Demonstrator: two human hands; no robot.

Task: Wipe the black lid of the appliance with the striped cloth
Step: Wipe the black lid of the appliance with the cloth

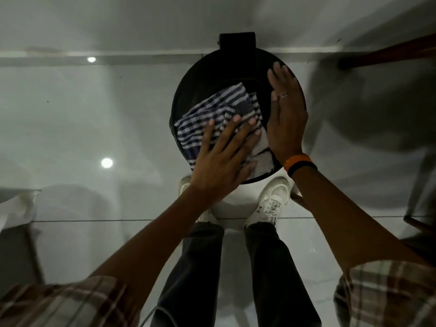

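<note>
The round black lid of the appliance lies below me, seen from straight above. A blue-and-white striped cloth is spread over its middle and near-left part. My left hand presses flat on the near part of the cloth, fingers spread. My right hand lies flat on the lid's right side beside the cloth, fingers straight and together, with a ring on one finger and an orange and black band at the wrist. It holds nothing.
A black block sticks out at the lid's far edge. My white shoes and dark trousers stand on the glossy pale tiled floor. Dark wooden furniture is at the right; a pale object is at the left edge.
</note>
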